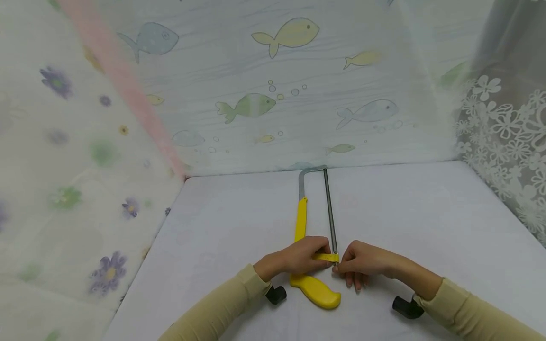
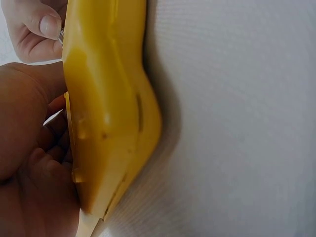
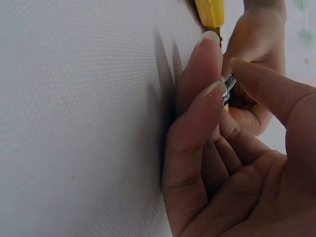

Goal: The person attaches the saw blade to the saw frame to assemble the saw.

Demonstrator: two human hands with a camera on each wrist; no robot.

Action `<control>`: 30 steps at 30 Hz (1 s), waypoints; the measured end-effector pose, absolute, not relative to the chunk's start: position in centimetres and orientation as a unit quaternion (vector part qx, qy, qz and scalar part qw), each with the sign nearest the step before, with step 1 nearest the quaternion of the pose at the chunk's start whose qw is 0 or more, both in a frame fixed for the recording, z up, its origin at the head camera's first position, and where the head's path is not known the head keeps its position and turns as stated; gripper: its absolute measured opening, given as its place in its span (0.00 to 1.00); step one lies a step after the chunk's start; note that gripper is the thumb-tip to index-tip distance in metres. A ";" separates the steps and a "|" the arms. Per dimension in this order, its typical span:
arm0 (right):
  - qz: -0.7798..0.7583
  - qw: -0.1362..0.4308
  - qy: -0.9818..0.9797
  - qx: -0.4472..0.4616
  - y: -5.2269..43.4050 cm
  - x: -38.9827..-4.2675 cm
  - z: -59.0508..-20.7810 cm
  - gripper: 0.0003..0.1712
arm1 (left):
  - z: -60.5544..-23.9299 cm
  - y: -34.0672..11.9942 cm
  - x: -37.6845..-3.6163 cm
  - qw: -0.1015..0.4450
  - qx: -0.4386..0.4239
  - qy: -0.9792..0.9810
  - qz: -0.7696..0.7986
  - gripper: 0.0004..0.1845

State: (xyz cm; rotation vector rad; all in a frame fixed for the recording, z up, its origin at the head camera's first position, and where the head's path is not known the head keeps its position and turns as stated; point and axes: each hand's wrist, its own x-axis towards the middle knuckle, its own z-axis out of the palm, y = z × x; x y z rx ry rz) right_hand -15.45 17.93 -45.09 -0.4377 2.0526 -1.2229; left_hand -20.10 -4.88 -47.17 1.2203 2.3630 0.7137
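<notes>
From the head view, my saw (image 1: 313,237) lies flat on the white bench (image 1: 426,227), roughly in the middle and close to me. Its long axis runs straight away from me: yellow handle (image 1: 315,290) at the near end, metal frame bend (image 1: 308,171) pointing at the far fish-print curtain (image 1: 273,85). The thin blade (image 1: 330,208) runs along the right side, parallel to the yellow bar. My left hand (image 1: 298,258) is wrapped over the saw just above the handle, fingers curled round the yellow part. My right hand (image 1: 362,263) comes in from the right and pinches at the near end of the blade, right against my left fingertips. Both sleeves are beige.

Left wrist view: the handle (image 2: 108,113) fills the frame, lying on the bench (image 2: 247,118) with its length running up and down the picture. My left hand (image 2: 29,163) is pressed against its left side, and the right hand's fingertips (image 2: 47,24) show at the top corner.

Right wrist view: my right hand (image 3: 222,148) has thumb and forefinger clamped on a small shiny metal nut (image 3: 228,85), with the yellow bit (image 3: 210,12) above it and my left hand (image 3: 259,59) just behind.
</notes>
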 end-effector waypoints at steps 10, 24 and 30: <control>-0.477 0.355 0.784 -0.178 18.5 -15.7 -45.1 0.18 | -47.2 -4.9 -20.1 0.189 0.437 0.841 0.258 0.07; -0.480 0.350 0.783 -0.187 18.8 -15.7 -45.1 0.11 | -47.2 -5.0 -20.1 0.176 0.444 0.841 0.255 0.07; -0.480 0.358 0.779 -0.185 18.3 -15.6 -45.2 0.17 | -47.3 -5.0 -20.1 0.177 0.447 0.838 0.257 0.07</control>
